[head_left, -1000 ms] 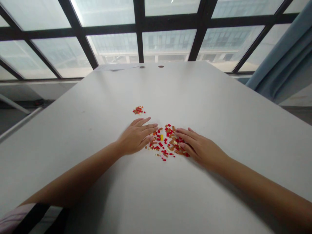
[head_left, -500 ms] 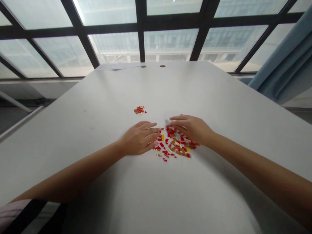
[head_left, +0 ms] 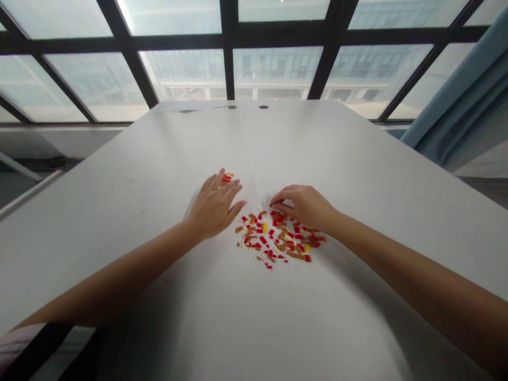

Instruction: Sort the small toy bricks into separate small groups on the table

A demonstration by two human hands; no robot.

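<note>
A loose spread of small toy building bricks (head_left: pixel 263 239) in red, brown, yellow and cream lies on the white table. My right hand (head_left: pixel 304 203) is at its far edge, thumb and fingers pinched together; whatever is between the fingertips is too small to make out. Farther off is a smaller heap of red and orange bricks (head_left: pixel 227 178), partly hidden by fingers. My left hand (head_left: pixel 214 206) reaches to this heap, open, palm down and fingers spread. I cannot tell whether its fingertips touch the bricks.
The white table (head_left: pixel 254 323) stretches away to a large dark-framed window. Paper sheets (head_left: pixel 186 107) lie along its far left edge, beside two round dark spots (head_left: pixel 263 107). A blue curtain (head_left: pixel 448 116) hangs at the right.
My left hand has moved from the left side of the brick spread, forward and left to the smaller heap, its fingers spreading. My right hand has stayed at the spread, its fingers drawn into a pinch.
</note>
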